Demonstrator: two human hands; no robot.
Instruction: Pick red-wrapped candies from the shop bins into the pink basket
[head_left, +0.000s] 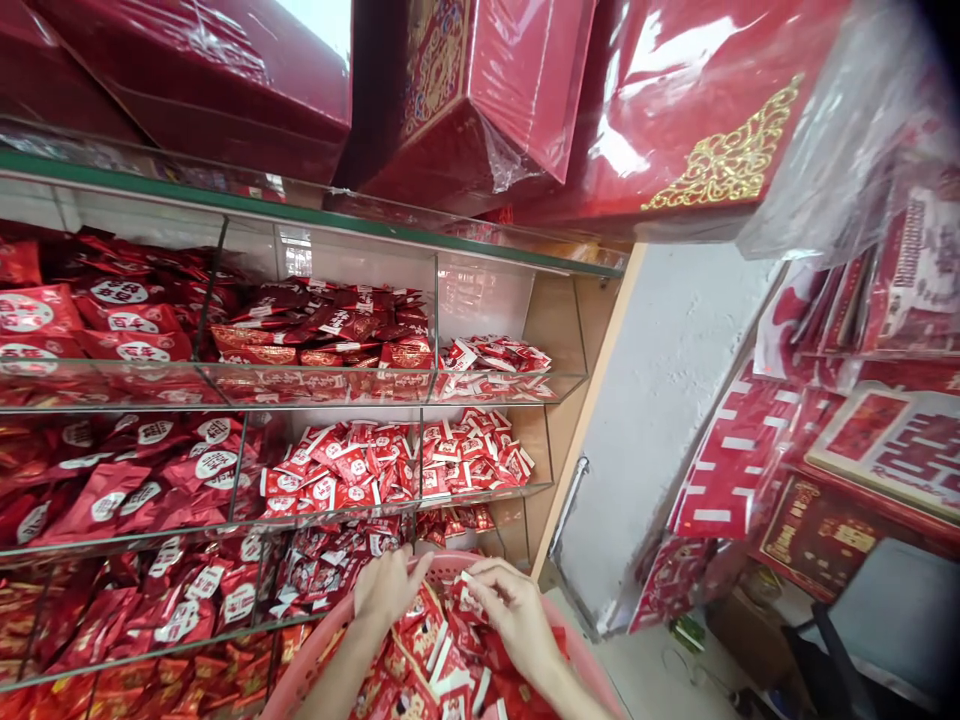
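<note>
Down low, I have both hands in the round pink plastic basket, which is heaped with small red-and-white foil packets. My left hand rests spread on the pile, fingers loose; my right hand pinches one packet. Glass shelf bins stand just beyond.

Glass shelves, three tiers, glass dividers. Left compartments: large dark-red packets with white round labels. Right compartments: small red-and-white sachets. Above: large red gift boxes in clear film, one with gold ornament. Right side: red paper cutouts, framed red panels. White wall between.
</note>
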